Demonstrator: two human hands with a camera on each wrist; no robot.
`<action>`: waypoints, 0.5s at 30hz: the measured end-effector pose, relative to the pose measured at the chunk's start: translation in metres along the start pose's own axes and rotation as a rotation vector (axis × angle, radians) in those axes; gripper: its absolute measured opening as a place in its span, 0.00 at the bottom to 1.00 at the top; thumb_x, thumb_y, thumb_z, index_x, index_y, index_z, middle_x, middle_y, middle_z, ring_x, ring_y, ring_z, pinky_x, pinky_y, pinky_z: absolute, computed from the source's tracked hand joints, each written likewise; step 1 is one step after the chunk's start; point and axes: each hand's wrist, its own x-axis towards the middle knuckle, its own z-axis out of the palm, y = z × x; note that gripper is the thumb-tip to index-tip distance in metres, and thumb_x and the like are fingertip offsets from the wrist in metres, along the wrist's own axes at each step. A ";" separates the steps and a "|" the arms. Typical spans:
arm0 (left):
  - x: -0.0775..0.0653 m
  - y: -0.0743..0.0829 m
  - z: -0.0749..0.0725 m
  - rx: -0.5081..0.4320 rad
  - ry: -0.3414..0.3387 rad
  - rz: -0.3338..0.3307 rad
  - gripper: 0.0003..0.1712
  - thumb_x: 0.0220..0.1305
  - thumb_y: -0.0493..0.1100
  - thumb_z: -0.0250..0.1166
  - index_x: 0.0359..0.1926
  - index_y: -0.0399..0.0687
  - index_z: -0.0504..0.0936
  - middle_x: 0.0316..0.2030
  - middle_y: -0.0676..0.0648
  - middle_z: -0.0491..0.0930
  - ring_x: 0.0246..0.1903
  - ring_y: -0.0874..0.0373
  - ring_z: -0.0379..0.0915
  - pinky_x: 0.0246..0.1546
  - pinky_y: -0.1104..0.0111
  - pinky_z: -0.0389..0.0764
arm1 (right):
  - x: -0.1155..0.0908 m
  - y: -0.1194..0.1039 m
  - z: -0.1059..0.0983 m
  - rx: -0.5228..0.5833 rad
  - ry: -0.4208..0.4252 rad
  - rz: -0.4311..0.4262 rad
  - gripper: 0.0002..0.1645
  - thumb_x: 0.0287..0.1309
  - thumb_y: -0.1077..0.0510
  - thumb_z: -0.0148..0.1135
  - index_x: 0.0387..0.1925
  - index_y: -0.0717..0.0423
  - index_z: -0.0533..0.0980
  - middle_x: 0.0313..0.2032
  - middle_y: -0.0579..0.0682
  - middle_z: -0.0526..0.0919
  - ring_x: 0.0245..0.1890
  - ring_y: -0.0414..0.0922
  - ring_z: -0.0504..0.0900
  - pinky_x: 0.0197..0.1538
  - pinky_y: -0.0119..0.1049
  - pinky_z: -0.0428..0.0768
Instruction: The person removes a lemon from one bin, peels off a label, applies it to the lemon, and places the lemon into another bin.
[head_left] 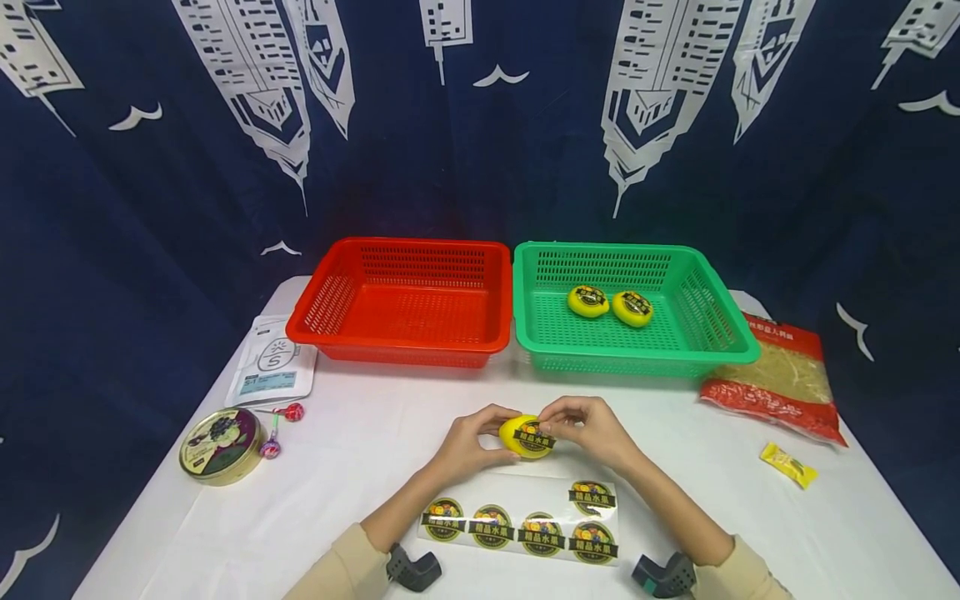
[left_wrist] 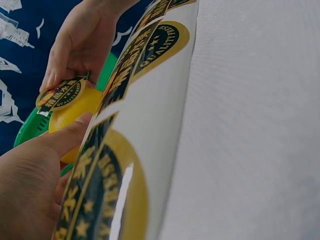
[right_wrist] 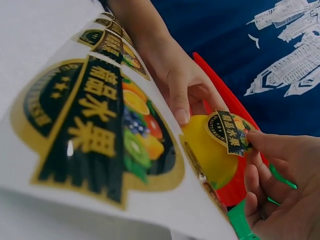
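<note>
Over the middle of the white table my left hand holds a yellow lemon between thumb and fingers. My right hand pinches the edge of a round black-and-gold fruit sticker lying against the lemon's side. In the right wrist view the thumb of the right hand is at the edge of the sticker, whose far part lies over the lemon. The left wrist view shows one sticker edge standing off the lemon. Just below both hands lies a sheet of several such stickers.
At the back stand a red basket and a green basket, the green one with two stickered lemons. Left are a white pouch, a round tin and two lollipops. Right are a pasta bag and a yellow-wrapped snack.
</note>
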 end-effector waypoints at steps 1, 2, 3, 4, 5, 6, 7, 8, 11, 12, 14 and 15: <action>0.000 0.000 0.000 -0.001 0.000 0.001 0.31 0.43 0.40 0.75 0.52 0.52 0.76 0.49 0.54 0.78 0.44 0.62 0.77 0.47 0.73 0.76 | 0.000 0.001 0.001 -0.013 0.012 -0.012 0.08 0.50 0.56 0.68 0.33 0.54 0.81 0.28 0.45 0.83 0.31 0.43 0.79 0.39 0.36 0.76; 0.000 0.000 0.000 -0.001 0.000 0.001 0.31 0.43 0.40 0.75 0.52 0.52 0.76 0.49 0.54 0.78 0.44 0.62 0.77 0.47 0.73 0.76 | 0.001 0.002 0.002 -0.030 0.026 -0.019 0.08 0.50 0.55 0.69 0.32 0.53 0.81 0.28 0.44 0.83 0.30 0.42 0.79 0.38 0.36 0.76; 0.000 -0.001 0.000 0.000 -0.001 0.001 0.31 0.43 0.40 0.75 0.52 0.52 0.76 0.49 0.54 0.78 0.44 0.62 0.77 0.47 0.73 0.76 | 0.001 0.003 0.003 -0.049 0.042 -0.032 0.08 0.49 0.55 0.69 0.32 0.53 0.81 0.27 0.43 0.83 0.30 0.41 0.78 0.37 0.35 0.75; 0.000 -0.001 0.000 0.001 0.000 0.001 0.31 0.43 0.40 0.75 0.52 0.52 0.76 0.49 0.54 0.78 0.44 0.62 0.77 0.47 0.73 0.76 | 0.001 0.004 0.004 -0.068 0.060 -0.044 0.07 0.49 0.54 0.69 0.31 0.52 0.82 0.27 0.42 0.83 0.29 0.41 0.78 0.36 0.34 0.75; 0.000 -0.001 0.000 0.003 -0.001 -0.002 0.31 0.43 0.40 0.75 0.52 0.52 0.76 0.49 0.54 0.78 0.44 0.63 0.77 0.47 0.73 0.76 | 0.002 0.005 0.005 -0.089 0.079 -0.056 0.07 0.49 0.54 0.69 0.31 0.50 0.82 0.26 0.41 0.83 0.29 0.40 0.78 0.35 0.34 0.74; 0.000 -0.001 0.000 0.003 0.000 -0.002 0.31 0.43 0.40 0.75 0.52 0.52 0.76 0.49 0.54 0.78 0.44 0.62 0.77 0.47 0.73 0.76 | 0.002 0.006 0.006 -0.108 0.099 -0.067 0.07 0.48 0.53 0.69 0.30 0.49 0.82 0.26 0.39 0.83 0.28 0.39 0.77 0.34 0.33 0.74; 0.000 -0.001 0.000 0.003 -0.001 -0.001 0.31 0.43 0.40 0.75 0.52 0.52 0.76 0.49 0.54 0.78 0.44 0.62 0.77 0.47 0.73 0.76 | 0.002 0.006 0.007 -0.122 0.115 -0.080 0.06 0.48 0.53 0.70 0.30 0.49 0.82 0.26 0.38 0.82 0.28 0.39 0.77 0.34 0.33 0.73; 0.000 0.000 0.000 0.003 -0.002 -0.001 0.31 0.43 0.40 0.75 0.52 0.52 0.76 0.49 0.54 0.78 0.44 0.63 0.77 0.47 0.74 0.76 | 0.002 0.006 0.008 -0.138 0.131 -0.091 0.06 0.48 0.53 0.70 0.30 0.47 0.82 0.26 0.37 0.82 0.28 0.38 0.77 0.34 0.33 0.73; 0.000 0.000 0.000 0.002 -0.002 0.003 0.31 0.43 0.40 0.75 0.52 0.52 0.75 0.49 0.54 0.78 0.45 0.62 0.77 0.47 0.73 0.76 | 0.001 0.007 0.012 -0.179 0.177 -0.138 0.06 0.47 0.54 0.70 0.30 0.46 0.82 0.26 0.34 0.82 0.27 0.38 0.75 0.33 0.34 0.73; 0.000 0.001 -0.001 0.002 -0.003 0.004 0.31 0.43 0.40 0.75 0.52 0.52 0.75 0.49 0.54 0.78 0.45 0.62 0.77 0.47 0.73 0.76 | 0.000 0.007 0.013 -0.196 0.193 -0.158 0.06 0.47 0.54 0.71 0.30 0.46 0.82 0.26 0.33 0.81 0.27 0.38 0.75 0.33 0.34 0.73; 0.000 0.001 -0.001 0.003 -0.004 0.005 0.31 0.43 0.39 0.75 0.52 0.52 0.75 0.49 0.54 0.78 0.45 0.62 0.77 0.47 0.73 0.76 | -0.001 0.007 0.015 -0.231 0.229 -0.188 0.07 0.46 0.55 0.71 0.30 0.45 0.81 0.25 0.32 0.80 0.27 0.38 0.73 0.32 0.34 0.73; 0.001 0.001 -0.001 0.004 -0.004 0.005 0.31 0.43 0.39 0.75 0.52 0.52 0.75 0.49 0.54 0.78 0.45 0.62 0.77 0.47 0.73 0.76 | -0.002 0.007 0.017 -0.249 0.249 -0.206 0.07 0.45 0.56 0.72 0.29 0.45 0.81 0.25 0.32 0.80 0.27 0.38 0.73 0.31 0.34 0.73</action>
